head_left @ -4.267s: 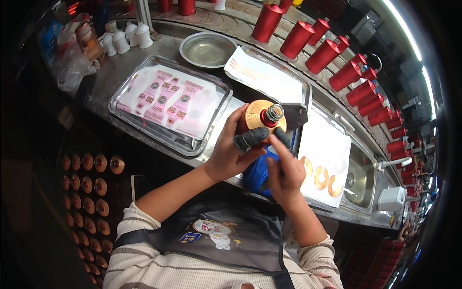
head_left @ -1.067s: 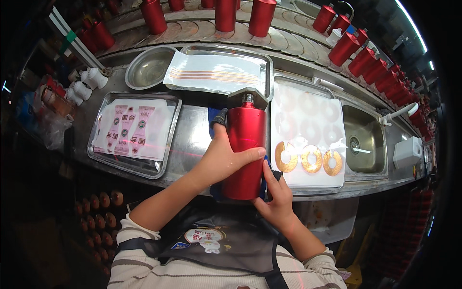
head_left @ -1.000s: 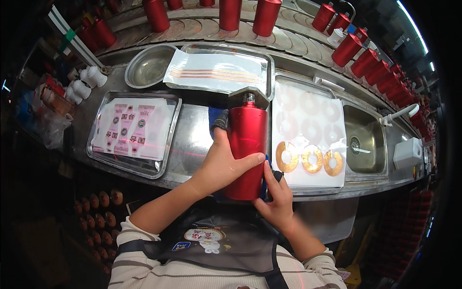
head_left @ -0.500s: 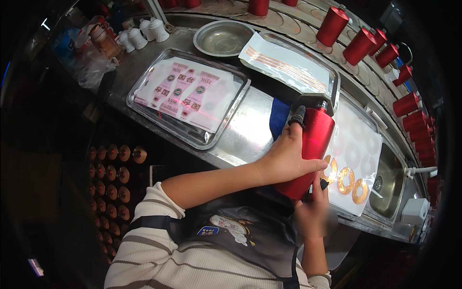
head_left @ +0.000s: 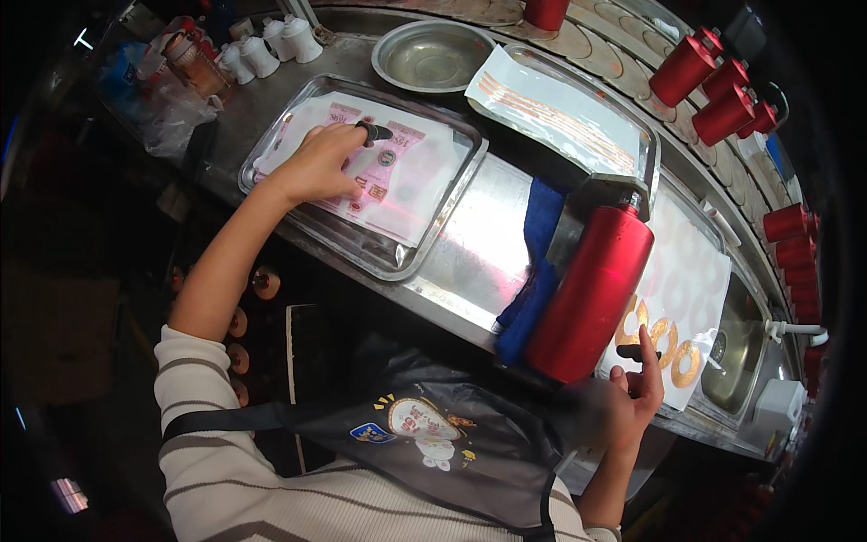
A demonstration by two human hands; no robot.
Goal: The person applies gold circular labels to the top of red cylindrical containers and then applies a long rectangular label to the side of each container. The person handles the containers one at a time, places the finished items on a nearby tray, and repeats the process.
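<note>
My left hand (head_left: 321, 167) is over the pink-and-white printed labels (head_left: 384, 163), with fingers bent and thumb apart. A black finger cover is on one of its fingertips. The labels lie on white backing sheets in a shallow metal tray (head_left: 408, 262). My right hand (head_left: 639, 393) is beside the base of a red bottle (head_left: 591, 289), its index finger stretched up and the others curled. Nothing shows in it. The bottle lies tilted on a metal rest next to a blue cloth (head_left: 539, 235). Gold ring-shaped decals (head_left: 686, 363) lie on a white sheet right of the bottle.
A metal bowl (head_left: 432, 56) and a tray holding a sheet of thin gold strips (head_left: 553, 113) stand behind. Red bottles (head_left: 685, 68) line a curved conveyor at the far right. A sink (head_left: 736, 348) is at right, small white pots (head_left: 293, 38) at far left.
My left hand has let go of the red bottle and moved left to the label tray. My right hand has come away from the bottle's base. The bottle now sits on its rest.
</note>
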